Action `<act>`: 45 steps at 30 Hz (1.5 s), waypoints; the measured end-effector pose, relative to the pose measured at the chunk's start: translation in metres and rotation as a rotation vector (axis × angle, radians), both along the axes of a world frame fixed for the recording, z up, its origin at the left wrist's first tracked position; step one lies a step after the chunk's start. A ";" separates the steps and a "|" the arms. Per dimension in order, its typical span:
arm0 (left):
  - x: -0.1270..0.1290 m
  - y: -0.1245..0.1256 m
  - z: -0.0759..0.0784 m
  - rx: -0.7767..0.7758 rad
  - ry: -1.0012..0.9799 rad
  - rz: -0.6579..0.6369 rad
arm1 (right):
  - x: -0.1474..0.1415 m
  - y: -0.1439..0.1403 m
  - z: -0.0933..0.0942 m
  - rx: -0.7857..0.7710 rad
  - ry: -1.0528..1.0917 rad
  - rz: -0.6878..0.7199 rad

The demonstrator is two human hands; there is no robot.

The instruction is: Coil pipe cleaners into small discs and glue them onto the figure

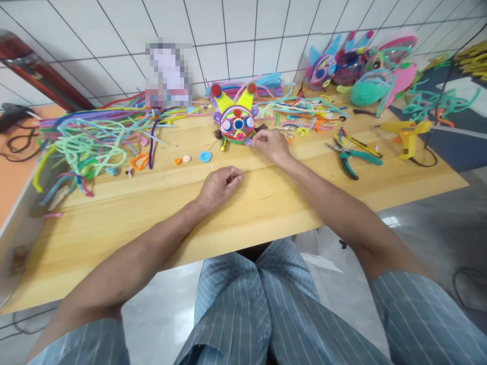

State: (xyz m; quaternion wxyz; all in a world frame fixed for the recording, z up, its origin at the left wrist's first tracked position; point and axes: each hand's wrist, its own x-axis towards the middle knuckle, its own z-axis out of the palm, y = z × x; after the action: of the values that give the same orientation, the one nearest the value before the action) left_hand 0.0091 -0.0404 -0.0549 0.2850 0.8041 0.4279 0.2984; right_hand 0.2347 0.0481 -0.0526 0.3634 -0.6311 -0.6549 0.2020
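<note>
A colourful craft figure leans upright at the back middle of the table, with two yellow horns tipped in red and a round face of coiled pipe cleaners and discs. My right hand is at its lower right edge, fingers pinched at a small purple piece. Whether that piece is attached to the figure cannot be made out. My left hand rests on the tabletop in front, its fingers curled in and nothing visible in them. A blue disc lies between the left hand and the figure's left side.
Tangled pipe cleaners cover the left of the table. At right lie teal-handled pliers, a yellow-handled tool and a yellow glue gun with its cord. Other craft figures stand against the tiled wall.
</note>
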 end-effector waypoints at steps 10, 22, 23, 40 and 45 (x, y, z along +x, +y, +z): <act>-0.001 -0.002 0.000 -0.021 -0.059 0.023 | 0.002 -0.016 0.002 -0.028 0.138 0.094; -0.005 0.004 -0.003 -0.150 -0.268 0.219 | -0.029 -0.051 0.015 -0.149 0.290 0.556; -0.004 0.004 -0.002 -0.164 -0.265 0.229 | -0.029 -0.051 0.014 -0.144 0.296 0.554; -0.054 0.043 0.053 0.055 -0.314 0.516 | -0.013 -0.052 0.030 -0.458 0.440 0.750; -0.099 0.069 0.062 0.134 -0.046 0.602 | -0.014 -0.052 0.028 -0.479 0.375 0.717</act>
State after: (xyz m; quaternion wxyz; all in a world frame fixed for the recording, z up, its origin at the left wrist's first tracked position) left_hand -0.0900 0.0286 0.0074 0.1397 0.6511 0.6199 0.4150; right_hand 0.2209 -0.0042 -0.0251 0.2271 -0.3838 -0.6895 0.5707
